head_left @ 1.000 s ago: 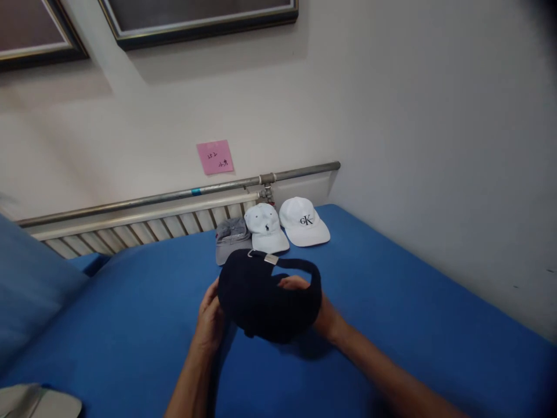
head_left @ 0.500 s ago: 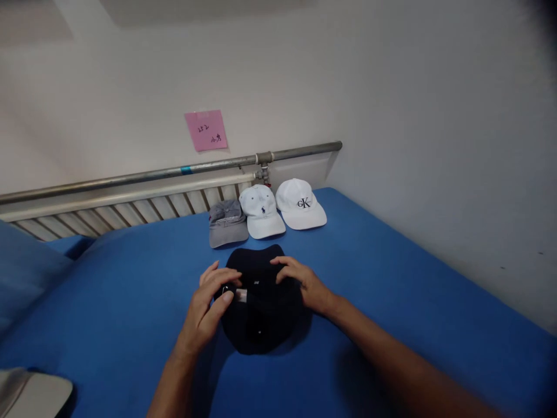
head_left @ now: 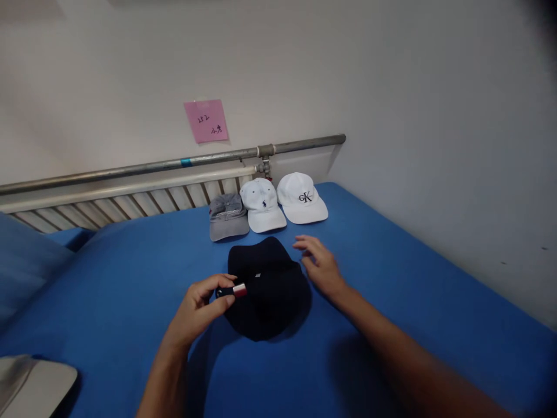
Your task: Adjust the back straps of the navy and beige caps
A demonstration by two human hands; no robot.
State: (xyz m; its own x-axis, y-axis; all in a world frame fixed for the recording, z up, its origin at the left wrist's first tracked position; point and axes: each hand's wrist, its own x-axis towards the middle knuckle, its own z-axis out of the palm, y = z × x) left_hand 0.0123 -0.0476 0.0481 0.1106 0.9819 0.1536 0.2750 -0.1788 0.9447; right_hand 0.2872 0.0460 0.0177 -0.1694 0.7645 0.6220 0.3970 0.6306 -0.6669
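Note:
A dark cap rests on the blue sheet in front of me, with a small pale mark on it. At its left edge, my left hand pinches the cap's strap between thumb and fingers. A shiny metallic and red piece shows on that strap beside the fingertips. My right hand hovers just off the cap's right side, fingers apart and holding nothing. Beyond the cap stand a grey cap, a white cap with a small dark emblem and a white cap with black letters, side by side.
The blue-covered bed meets a wall at the right. A radiator and a metal pipe run along the back, below a pink note. Part of a pale cap lies at the lower left, near blue bedding.
My right hand has let go of the dark cap and moved right. My left hand now pinches the strap, whose metallic and red piece has come into sight. The view has tilted slightly down.

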